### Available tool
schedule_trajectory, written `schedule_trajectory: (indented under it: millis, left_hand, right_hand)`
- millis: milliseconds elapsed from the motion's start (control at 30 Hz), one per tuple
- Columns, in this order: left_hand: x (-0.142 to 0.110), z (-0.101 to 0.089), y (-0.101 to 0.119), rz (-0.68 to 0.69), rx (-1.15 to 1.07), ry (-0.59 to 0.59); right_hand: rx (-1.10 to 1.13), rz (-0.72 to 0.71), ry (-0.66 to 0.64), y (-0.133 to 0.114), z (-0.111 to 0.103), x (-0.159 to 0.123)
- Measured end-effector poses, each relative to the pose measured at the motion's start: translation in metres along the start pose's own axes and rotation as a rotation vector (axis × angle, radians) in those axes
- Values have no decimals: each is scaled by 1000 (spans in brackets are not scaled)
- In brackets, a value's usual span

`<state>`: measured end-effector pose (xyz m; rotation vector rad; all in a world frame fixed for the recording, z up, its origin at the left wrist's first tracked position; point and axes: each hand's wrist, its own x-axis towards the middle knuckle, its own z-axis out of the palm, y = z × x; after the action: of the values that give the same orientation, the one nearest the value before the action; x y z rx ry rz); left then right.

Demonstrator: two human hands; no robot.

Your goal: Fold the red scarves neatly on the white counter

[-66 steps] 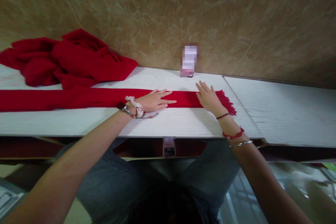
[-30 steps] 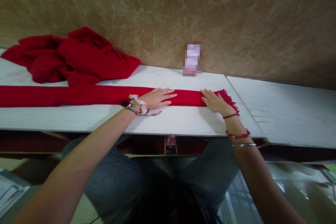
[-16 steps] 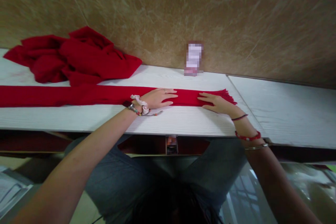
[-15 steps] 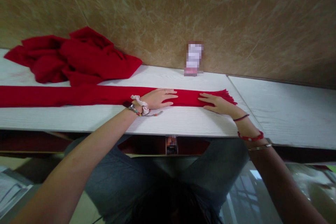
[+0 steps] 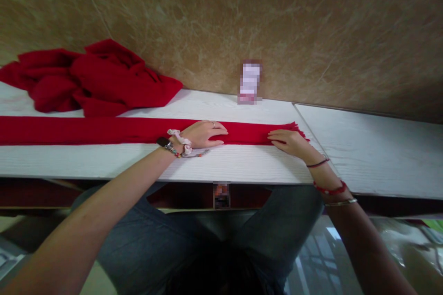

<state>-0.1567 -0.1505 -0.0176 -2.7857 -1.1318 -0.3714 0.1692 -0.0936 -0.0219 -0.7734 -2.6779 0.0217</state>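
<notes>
A long red scarf (image 5: 247, 133), folded into a narrow strip, lies flat along the white table (image 5: 242, 163). Its fringed end is on the right, and its left end runs out of view. My left hand (image 5: 204, 134) rests on the strip with fingers outstretched and thumb apart, wearing a ring, a pale scrunchie and a watch. Close to the fringe, my right hand (image 5: 287, 142) lies on the scarf, palm down, its fingers extended to the left. Part of the fringe is hidden behind the right hand.
A crumpled heap of red cloth (image 5: 114, 80) lies at the back left, against the brown marbled wall (image 5: 207, 23). A small blurred-out item (image 5: 249, 81) stands by the wall. A seam crosses the table on the right. My legs (image 5: 277, 226) are below the front edge.
My right hand has slid slightly towards the fringe, its fingers drawn closer together. My left hand stays on the scarf. The whole view has shifted a little.
</notes>
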Motion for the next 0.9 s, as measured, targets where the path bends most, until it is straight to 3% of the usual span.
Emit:
schedule_trajectory:
  millis: [500, 900]
  left_hand:
    - [0, -1, 5, 133, 190, 74]
    - [3, -11, 11, 156, 277, 0]
  right_hand:
    - [-257, 8, 113, -1, 0, 3]
    - [-417, -20, -7, -2, -11, -7]
